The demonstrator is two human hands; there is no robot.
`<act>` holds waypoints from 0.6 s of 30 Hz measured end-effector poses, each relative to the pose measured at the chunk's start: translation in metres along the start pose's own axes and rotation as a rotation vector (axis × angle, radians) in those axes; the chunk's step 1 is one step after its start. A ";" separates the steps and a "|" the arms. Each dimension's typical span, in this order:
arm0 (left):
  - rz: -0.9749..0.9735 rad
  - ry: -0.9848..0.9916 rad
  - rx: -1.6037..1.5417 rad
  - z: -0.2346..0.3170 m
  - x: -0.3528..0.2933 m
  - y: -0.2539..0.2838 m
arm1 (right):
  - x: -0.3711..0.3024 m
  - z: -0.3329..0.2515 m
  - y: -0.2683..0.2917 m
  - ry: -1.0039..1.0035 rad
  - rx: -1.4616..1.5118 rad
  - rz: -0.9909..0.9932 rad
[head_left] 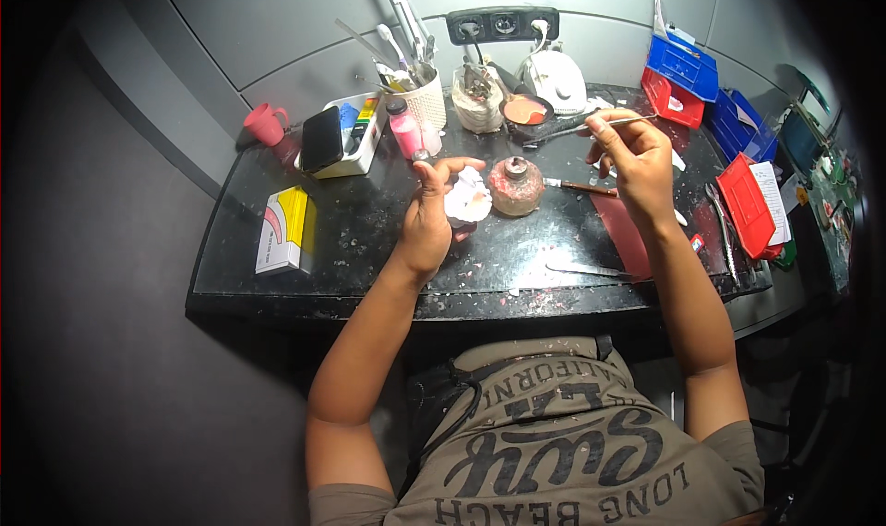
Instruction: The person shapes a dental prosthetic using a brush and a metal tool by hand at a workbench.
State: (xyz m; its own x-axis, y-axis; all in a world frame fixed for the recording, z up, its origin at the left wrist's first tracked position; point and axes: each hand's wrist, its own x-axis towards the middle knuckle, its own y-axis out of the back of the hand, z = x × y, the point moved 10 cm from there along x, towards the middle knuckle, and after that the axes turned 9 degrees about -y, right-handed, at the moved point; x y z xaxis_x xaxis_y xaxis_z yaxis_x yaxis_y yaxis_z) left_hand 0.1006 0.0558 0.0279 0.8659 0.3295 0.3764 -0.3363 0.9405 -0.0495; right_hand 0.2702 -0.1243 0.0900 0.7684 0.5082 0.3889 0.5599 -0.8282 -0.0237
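My left hand is closed round a white plaster dental cast, held just above the table with a pinkish patch on its upper side. My right hand is raised higher, its thumb and fingers pinching a thin metal wax spatula. One end of the spatula sticks out to the right of the fingers. Between the hands stands a squat, pink-stained spirit burner; whether it is lit I cannot tell. Behind it, a small dark pan holds pink wax.
A red-handled knife and a pink wax sheet lie near my right forearm. At left are a yellow-white box, a phone on a white tray and a pink bottle. Red bins line the right edge.
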 end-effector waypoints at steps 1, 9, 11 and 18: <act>-0.004 -0.007 0.018 0.000 0.000 0.000 | -0.001 0.001 -0.003 -0.005 -0.023 -0.032; -0.026 -0.049 0.104 -0.001 0.001 0.001 | -0.025 -0.009 -0.041 0.036 0.069 -0.226; -0.031 -0.049 0.116 -0.001 0.000 -0.001 | -0.028 -0.008 -0.045 0.036 0.071 -0.232; -0.022 -0.053 0.105 0.001 0.000 -0.002 | -0.032 -0.005 -0.054 0.017 0.026 -0.268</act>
State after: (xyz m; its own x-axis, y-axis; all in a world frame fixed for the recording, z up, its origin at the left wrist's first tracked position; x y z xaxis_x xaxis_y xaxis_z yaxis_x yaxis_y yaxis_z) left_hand 0.1008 0.0534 0.0289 0.8538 0.3014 0.4245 -0.3567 0.9326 0.0554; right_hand 0.2139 -0.0972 0.0839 0.5867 0.7042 0.3999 0.7505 -0.6583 0.0584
